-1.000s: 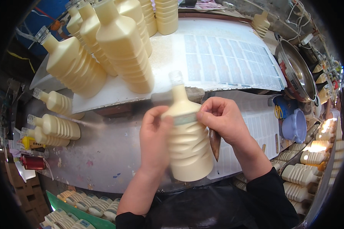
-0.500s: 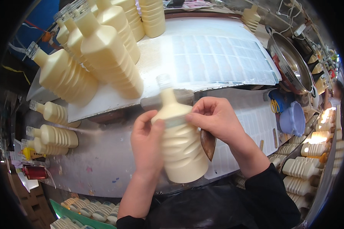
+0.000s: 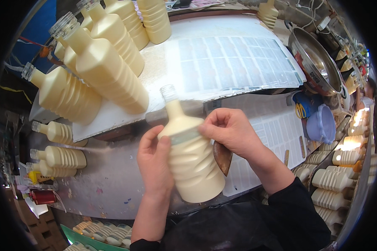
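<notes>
A cream bottle (image 3: 197, 175) with a ribbed body and a clear threaded neck leans in front of me, its neck pointing away. My left hand (image 3: 155, 154) grips its left side, thumb on the front near the shoulder. Around the upper body lies a pale grey-green label strip (image 3: 186, 137). At the strip's right end, my right hand (image 3: 230, 131) pinches with thumb and forefinger against the bottle. Tucked under that hand's other fingers is a brown, pointed, blade-shaped tool (image 3: 223, 159), its tip toward me; its upper part is hidden.
Several cream bottles (image 3: 109, 71) stand on the raised white board (image 3: 155, 79) at far left; others lie along the left. Sheets of pale labels (image 3: 234, 62) cover the board's right. A metal pan (image 3: 316, 58), a purple bucket (image 3: 321, 124) and yellow-handled scissors (image 3: 300, 111) are at right.
The view has shifted slightly, so the standing bottles appear lower and further left. Both hands and the bottle sit a little further left in view. The grip looks the same.
</notes>
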`<action>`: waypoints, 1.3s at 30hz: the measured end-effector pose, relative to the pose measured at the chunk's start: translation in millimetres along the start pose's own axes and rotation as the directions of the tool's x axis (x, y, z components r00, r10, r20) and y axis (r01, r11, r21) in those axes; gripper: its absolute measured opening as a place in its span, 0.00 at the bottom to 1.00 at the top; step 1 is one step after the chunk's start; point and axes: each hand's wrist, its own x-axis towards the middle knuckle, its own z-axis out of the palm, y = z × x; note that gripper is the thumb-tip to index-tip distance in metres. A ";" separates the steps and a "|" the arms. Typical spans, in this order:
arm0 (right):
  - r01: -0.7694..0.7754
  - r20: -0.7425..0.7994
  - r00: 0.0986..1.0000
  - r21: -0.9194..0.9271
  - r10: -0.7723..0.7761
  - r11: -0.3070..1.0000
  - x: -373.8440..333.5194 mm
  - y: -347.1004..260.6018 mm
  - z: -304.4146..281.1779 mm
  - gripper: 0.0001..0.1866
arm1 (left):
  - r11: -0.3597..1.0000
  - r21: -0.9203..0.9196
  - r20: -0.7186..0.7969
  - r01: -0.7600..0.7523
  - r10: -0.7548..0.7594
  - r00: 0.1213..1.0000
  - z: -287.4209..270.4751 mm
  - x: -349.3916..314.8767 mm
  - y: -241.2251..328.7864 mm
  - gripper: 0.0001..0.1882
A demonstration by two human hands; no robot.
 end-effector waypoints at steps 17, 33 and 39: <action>-0.059 0.073 0.996 0.240 0.043 0.969 6.7 23.9 3.7 0.12 | 1.000 -0.021 0.055 0.007 -0.006 0.998 -1.5 1.7 -1.9 0.15; -0.096 0.106 0.992 0.282 0.068 0.955 6.4 25.5 1.6 0.11 | 0.999 -0.015 0.046 0.033 -0.032 0.998 -2.7 1.0 -0.5 0.19; -0.089 0.084 0.994 0.292 0.067 0.952 -5.7 21.5 -5.9 0.16 | 0.914 0.387 0.168 -0.121 0.059 0.984 -2.2 -25.8 5.1 0.48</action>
